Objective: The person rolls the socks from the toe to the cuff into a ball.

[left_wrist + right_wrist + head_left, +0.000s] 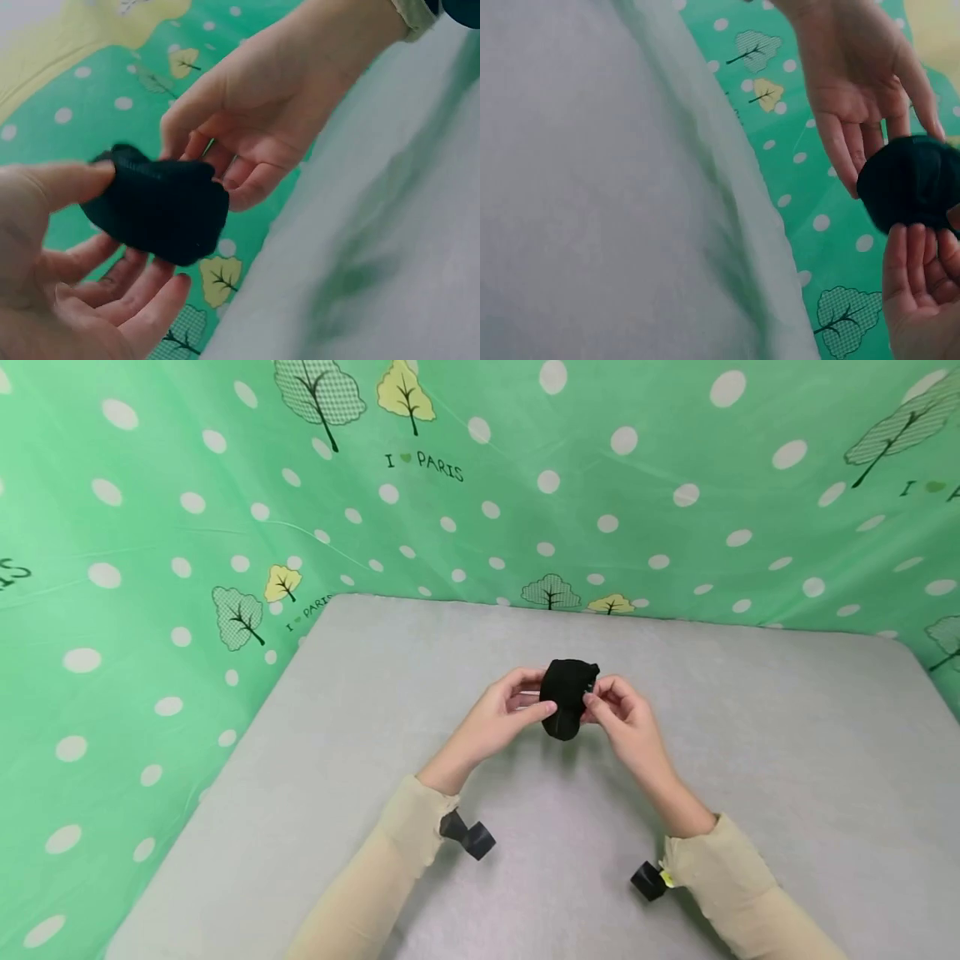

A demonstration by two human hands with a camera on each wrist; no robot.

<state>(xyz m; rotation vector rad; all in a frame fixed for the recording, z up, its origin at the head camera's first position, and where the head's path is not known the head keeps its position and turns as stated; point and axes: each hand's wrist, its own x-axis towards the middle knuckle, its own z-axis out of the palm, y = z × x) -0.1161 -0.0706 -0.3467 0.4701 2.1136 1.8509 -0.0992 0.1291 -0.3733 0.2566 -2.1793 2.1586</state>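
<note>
A small folded bundle of black cloth (567,693), soft and rounded like a balled pair of socks, is held up between both hands over the table. My left hand (495,718) grips its left side, thumb on the near face and fingers behind. On the other side, my right hand (628,717) pinches the edge between thumb and fingers, beside small pale marks on the cloth. In the left wrist view the bundle (157,206) has a bumpy upper edge. Its rounder face shows in the right wrist view, where the right hand's fingers (906,262) lie along its lower edge.
The grey-covered table (360,710) spreads beneath both arms. Behind it and along the left hangs a green curtain (450,552) with white dots and printed trees. Black camera mounts (477,841) stick out from both wrists at the sleeves.
</note>
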